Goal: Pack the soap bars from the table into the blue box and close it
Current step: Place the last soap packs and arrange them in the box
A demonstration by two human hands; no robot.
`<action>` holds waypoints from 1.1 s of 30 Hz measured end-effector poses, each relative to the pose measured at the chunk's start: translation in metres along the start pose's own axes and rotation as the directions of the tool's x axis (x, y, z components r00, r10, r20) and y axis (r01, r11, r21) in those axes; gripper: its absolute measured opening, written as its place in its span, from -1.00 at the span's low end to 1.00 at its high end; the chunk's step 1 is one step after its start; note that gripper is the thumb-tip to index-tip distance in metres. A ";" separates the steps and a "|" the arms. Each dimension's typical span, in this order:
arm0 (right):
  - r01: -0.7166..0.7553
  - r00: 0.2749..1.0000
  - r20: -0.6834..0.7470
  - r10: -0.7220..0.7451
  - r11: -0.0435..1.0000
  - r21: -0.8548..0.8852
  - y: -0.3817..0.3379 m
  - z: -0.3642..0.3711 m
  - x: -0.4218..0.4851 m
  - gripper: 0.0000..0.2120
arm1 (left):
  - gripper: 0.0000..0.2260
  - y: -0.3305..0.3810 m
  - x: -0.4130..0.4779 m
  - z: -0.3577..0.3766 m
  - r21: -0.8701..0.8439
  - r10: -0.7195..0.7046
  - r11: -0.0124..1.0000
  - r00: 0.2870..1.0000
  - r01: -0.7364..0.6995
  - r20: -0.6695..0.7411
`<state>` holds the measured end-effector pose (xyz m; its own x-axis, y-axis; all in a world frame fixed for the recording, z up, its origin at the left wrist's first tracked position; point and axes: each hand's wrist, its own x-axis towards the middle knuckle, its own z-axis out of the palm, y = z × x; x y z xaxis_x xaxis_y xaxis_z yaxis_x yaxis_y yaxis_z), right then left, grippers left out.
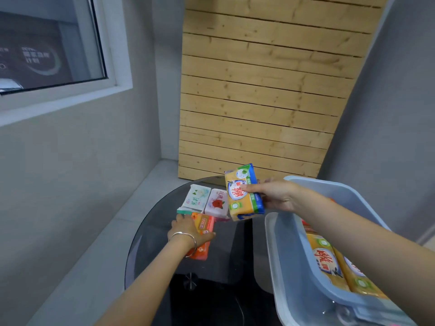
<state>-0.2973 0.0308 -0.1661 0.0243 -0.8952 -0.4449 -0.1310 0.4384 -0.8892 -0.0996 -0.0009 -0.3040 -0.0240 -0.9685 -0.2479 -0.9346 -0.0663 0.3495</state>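
**Obs.: one bar in each hand, box open at right**

Right hand (279, 196): pinches a yellow soap bar (243, 191), thumb across the printed face and fingers behind it (fingers hidden by the pack). The bar is in the air, on end and slightly tilted, above the far edge of the glass table (150, 243) and just left of the blue box (317, 182).

Left hand (188, 228): lies over an orange soap bar (203, 225), thumb along its right edge and fingers curled over the far left side, so it grips the pack. Most of the wrapper is covered. I cannot tell whether the bar is lifted or resting on the glass. There is a bracelet (187, 237) on the wrist.

On the table, just beyond the left hand: a white-and-green soap bar (196, 198) and a pink soap bar (217, 203), side by side and touching. The pink bar's right edge is hidden behind the held yellow bar.

The blue box is open, and the frame cuts it off at right and bottom. Two packed yellow bars (326, 262) lie inside side by side, with the right forearm crossing over them. A bit of orange shows at the far inner wall, too small to make out.

A pale panel (280, 255) sits against the box's left side. It may be the lid, but I cannot be sure. The wrapper print is unreadable.
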 end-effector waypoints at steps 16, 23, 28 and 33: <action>0.225 0.974 -0.035 -0.225 0.928 0.296 0.002 -0.060 -0.066 -0.31 | -0.64 0.054 -0.054 -0.068 -0.934 0.266 0.316 0.961 -0.166 -0.081; 0.403 0.915 -0.093 -0.392 0.894 0.194 0.010 -0.140 -0.124 -0.43 | -0.63 0.141 -0.090 -0.108 -0.922 0.509 0.216 0.843 -0.321 -0.174; 0.403 0.902 -0.116 -0.417 0.906 -0.127 0.035 -0.173 -0.152 -0.56 | -0.74 0.186 -0.094 -0.082 -0.820 0.619 0.353 0.770 -0.450 -0.156; 0.351 0.923 -0.062 -0.379 0.897 -0.268 0.061 -0.177 -0.159 -0.85 | -0.70 0.201 -0.092 -0.047 -0.763 0.704 0.423 0.708 -0.488 -0.063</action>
<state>-0.4842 0.1860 -0.1306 0.0103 -0.9977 -0.0666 -0.3744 0.0579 -0.9254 -0.2691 0.0639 -0.1683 -0.6523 -0.7472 0.1271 -0.1130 0.2617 0.9585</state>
